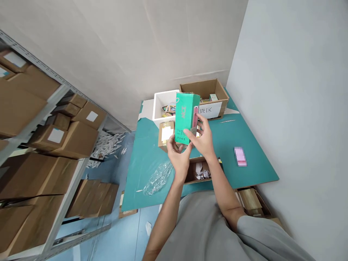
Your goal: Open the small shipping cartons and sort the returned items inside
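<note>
Both of my hands hold up a green carton (185,115) with a pink device printed on one side, above the teal table (244,137). My left hand (178,154) grips its lower end from below. My right hand (203,139) wraps its fingers round the lower right side. Just behind the carton lies a small brown box (165,135) with a white label. Under my wrists sits an open brown box (199,171) with crumpled paper inside.
A white bin (163,103) and a labelled cardboard box (210,97) stand at the table's far edge. Crumpled clear plastic (159,178) lies front left, a pink item (240,156) at right. Shelving with brown cartons (40,137) fills the left; a wall is close on the right.
</note>
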A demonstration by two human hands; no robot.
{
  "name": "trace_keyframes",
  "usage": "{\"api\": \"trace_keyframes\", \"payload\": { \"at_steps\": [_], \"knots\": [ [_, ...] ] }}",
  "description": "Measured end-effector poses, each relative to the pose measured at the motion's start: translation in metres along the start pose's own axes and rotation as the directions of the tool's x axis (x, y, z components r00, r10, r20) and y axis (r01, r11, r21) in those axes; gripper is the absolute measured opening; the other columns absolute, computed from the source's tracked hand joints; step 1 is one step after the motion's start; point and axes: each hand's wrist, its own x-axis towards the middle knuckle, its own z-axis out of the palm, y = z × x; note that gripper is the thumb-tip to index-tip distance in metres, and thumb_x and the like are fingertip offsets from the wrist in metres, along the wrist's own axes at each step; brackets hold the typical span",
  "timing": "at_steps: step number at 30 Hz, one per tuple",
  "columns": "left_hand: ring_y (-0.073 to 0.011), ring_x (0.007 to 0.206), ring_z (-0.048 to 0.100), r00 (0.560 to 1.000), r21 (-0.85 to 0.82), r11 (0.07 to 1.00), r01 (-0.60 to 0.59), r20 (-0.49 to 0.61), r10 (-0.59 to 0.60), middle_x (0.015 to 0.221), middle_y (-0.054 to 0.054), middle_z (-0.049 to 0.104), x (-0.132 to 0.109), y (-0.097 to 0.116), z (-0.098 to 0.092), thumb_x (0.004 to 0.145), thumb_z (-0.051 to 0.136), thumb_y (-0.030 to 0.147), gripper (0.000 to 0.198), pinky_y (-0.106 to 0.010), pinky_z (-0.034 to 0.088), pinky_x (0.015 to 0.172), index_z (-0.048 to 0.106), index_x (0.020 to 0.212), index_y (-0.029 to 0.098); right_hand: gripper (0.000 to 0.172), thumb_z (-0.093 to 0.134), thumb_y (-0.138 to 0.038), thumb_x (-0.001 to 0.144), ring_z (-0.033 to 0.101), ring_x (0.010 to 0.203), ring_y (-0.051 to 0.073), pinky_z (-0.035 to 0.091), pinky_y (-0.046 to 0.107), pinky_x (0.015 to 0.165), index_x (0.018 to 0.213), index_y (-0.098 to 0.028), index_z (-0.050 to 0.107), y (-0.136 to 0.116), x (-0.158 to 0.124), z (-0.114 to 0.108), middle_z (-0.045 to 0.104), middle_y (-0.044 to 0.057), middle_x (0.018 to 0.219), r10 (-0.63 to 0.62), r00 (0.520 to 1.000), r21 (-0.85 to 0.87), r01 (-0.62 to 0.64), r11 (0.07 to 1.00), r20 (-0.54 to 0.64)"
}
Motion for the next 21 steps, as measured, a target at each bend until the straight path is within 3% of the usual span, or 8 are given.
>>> {"api": "trace_keyframes", "payload": {
  "at_steps": [3,5,8,10,15,21],
  "knots": [
    [-0.0352,0.151,0.063,0.998,-0.017,1.0,-0.009,0.056,0.01,0.164,-0.015,0.06,-0.001,0.001,-0.003,0.077,0.105,0.05,0.082,-0.044,0.064,0.112,0.067,0.146,0.03,0.077,0.084,-0.064,0.095,0.071,0.142,0.035,0.069,0.054,0.11,0.161,-0.035,0.058,0.005,0.002,-0.001,0.064,0.013,0.168,0.003,0.999,0.049,-0.001,0.999,-0.032],
    [-0.0363,0.153,0.061,0.988,-0.107,0.986,0.126,0.107,-0.115,0.161,-0.014,0.063,0.003,0.002,-0.006,0.078,0.104,0.052,0.073,-0.047,0.063,0.114,0.07,0.14,0.029,0.078,0.085,-0.066,0.093,0.073,0.138,0.035,0.069,0.054,0.11,0.159,-0.034,0.059,0.01,0.005,-0.004,0.068,0.013,0.163,0.028,0.999,0.117,-0.026,0.993,-0.015],
    [-0.037,0.143,0.068,0.921,-0.246,0.895,0.372,0.218,-0.323,0.149,-0.016,0.071,0.012,0.004,-0.009,0.074,0.105,0.053,0.066,-0.051,0.063,0.115,0.076,0.126,0.024,0.084,0.088,-0.07,0.088,0.076,0.134,0.036,0.067,0.056,0.114,0.158,-0.033,0.059,0.014,0.01,-0.01,0.074,0.013,0.155,0.08,0.997,0.211,-0.082,0.974,0.017],
    [-0.036,0.138,0.071,0.895,-0.289,0.853,0.434,0.251,-0.369,0.143,-0.016,0.075,0.014,0.006,-0.008,0.069,0.108,0.049,0.065,-0.052,0.062,0.116,0.079,0.119,0.021,0.087,0.089,-0.072,0.086,0.075,0.137,0.036,0.064,0.057,0.119,0.158,-0.033,0.06,0.014,0.013,-0.012,0.074,0.013,0.154,0.104,0.994,0.233,-0.109,0.966,0.036],
    [-0.0332,0.14,0.071,0.919,-0.294,0.873,0.389,0.189,-0.346,0.142,-0.014,0.076,0.007,0.009,-0.002,0.07,0.109,0.042,0.069,-0.05,0.059,0.122,0.078,0.128,0.022,0.086,0.081,-0.079,0.091,0.07,0.146,0.037,0.06,0.059,0.125,0.162,-0.034,0.059,0.012,0.014,-0.014,0.074,0.012,0.155,0.108,0.991,0.19,-0.122,0.974,0.081],
    [-0.0337,0.148,0.066,0.986,-0.181,0.97,0.163,0.007,-0.165,0.145,-0.012,0.074,-0.003,0.01,0.006,0.067,0.111,0.035,0.081,-0.045,0.059,0.123,0.072,0.138,0.025,0.101,0.082,-0.077,0.094,0.066,0.15,0.038,0.066,0.053,0.117,0.177,-0.035,0.042,0.004,0.006,-0.008,0.058,0.015,0.173,0.041,0.998,0.072,-0.044,0.996,0.048]
  ]
}}
